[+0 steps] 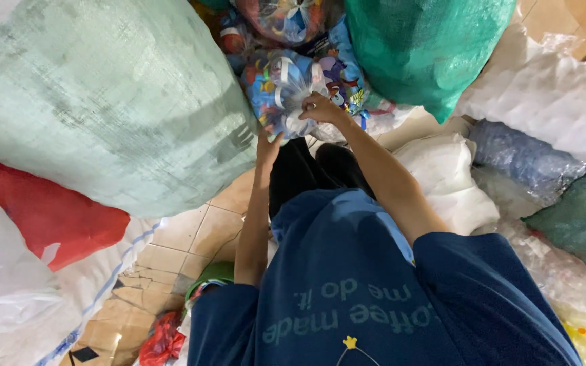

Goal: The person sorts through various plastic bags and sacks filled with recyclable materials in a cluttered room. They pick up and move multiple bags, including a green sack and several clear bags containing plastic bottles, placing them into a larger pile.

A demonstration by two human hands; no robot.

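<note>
Now both hands are on the clear plastic bag of colourful caps [286, 91], which sits straight ahead on the tiled floor [191, 237], wedged between the pale green sack [103, 102] and the teal sack [422, 47]. Right hand [320, 108] pinches the gathered top (grip closed); left hand [267, 146] cups underneath, fingers hidden.

**Sacks and bags crowd the tiled floor**

A clear plastic bag [286, 91] stuffed with bright, many-coloured pieces sits at top centre, gripped by both hands. A large pale green woven sack [103, 102] fills the upper left, with a red bag [42, 213] below it. A darker green sack [422, 47] hangs at top right. White bags [449, 179] and translucent bags [551, 102] pile up along the right.
</note>
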